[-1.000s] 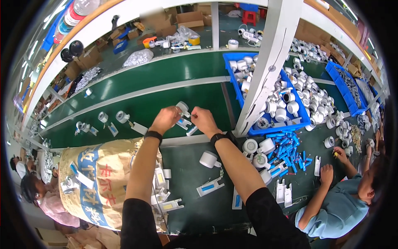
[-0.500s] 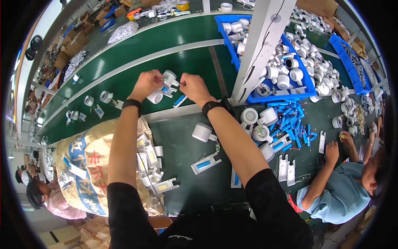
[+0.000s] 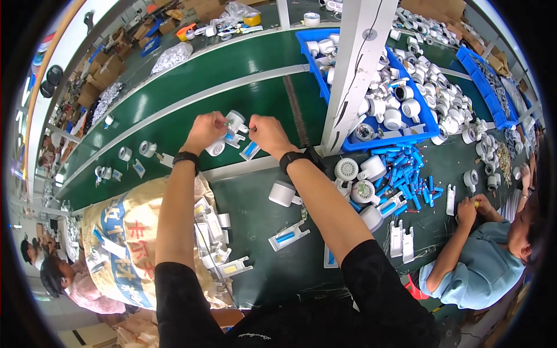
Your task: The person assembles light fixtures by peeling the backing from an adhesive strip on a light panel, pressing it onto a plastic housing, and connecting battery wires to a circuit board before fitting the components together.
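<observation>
Over the green conveyor belt, my left hand [image 3: 204, 133] is closed in a pinch against a white round housing [image 3: 235, 120], by a small green circuit board. What lies between its fingertips is too small to make out. My right hand [image 3: 268, 137] is closed just right of the housing, thumb and forefinger pressed together on something hidden. Below the fingers hangs or lies a white holder with a blue battery [image 3: 233, 139]; which, I cannot tell. Another white round housing [image 3: 215, 148] rests under my left hand, and a second battery holder [image 3: 250, 151] lies under my right.
A metal post [image 3: 355, 75] rises right of my hands, before a blue crate [image 3: 400, 138] of white housings. Loose blue batteries [image 3: 400, 171] are heaped on the table. A stuffed sack [image 3: 136, 232] with white parts sits left. A co-worker [image 3: 476, 261] works at the right.
The view has shifted slightly, with both my hands appearing lower. My right fingertips are a little closer to the housing. The co-worker's hands have come together.
</observation>
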`<state>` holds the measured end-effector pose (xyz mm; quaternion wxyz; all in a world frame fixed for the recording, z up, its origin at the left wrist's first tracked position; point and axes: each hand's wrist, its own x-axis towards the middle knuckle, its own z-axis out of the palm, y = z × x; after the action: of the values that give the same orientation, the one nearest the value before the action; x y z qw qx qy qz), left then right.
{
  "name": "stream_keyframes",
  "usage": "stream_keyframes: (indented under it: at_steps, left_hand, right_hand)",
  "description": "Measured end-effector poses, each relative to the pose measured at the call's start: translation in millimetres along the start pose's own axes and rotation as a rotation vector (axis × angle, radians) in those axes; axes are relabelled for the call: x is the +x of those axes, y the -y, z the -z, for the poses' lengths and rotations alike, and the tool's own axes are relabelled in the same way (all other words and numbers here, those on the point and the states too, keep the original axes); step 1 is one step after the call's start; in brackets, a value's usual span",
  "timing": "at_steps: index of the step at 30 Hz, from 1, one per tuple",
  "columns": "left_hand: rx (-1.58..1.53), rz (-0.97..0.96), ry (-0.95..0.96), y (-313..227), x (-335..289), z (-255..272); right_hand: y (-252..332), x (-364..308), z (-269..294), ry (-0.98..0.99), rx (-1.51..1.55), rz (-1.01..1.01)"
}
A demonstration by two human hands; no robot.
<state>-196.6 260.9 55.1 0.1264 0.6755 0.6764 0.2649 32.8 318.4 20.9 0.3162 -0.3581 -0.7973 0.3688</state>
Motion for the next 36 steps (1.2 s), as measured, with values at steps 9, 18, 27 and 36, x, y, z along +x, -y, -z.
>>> stream_keyframes:
  at_steps: [9,18,27,36]
  left_hand:
    - [-0.068,0.031,0.071,-5.4,-8.1,19.2]
    - [0.465,0.108,0.073,11.0,40.9,-27.6]
    - [-0.132,0.076,0.135,3.9,42.7,-17.3]
    - [0.327,0.063,-0.162,-43.7,12.0,16.8]
  right_hand:
    - [2.3,-0.1,-4.7,0.082,0.000,0.040]
    - [10.1,-14.5,3.0,0.185,-0.219,0.140]
    - [51.9,-68.9,97.7,0.390,-0.356,0.087]
    - [55.4,-193.7,261.5,0.058,-0.392,0.066]
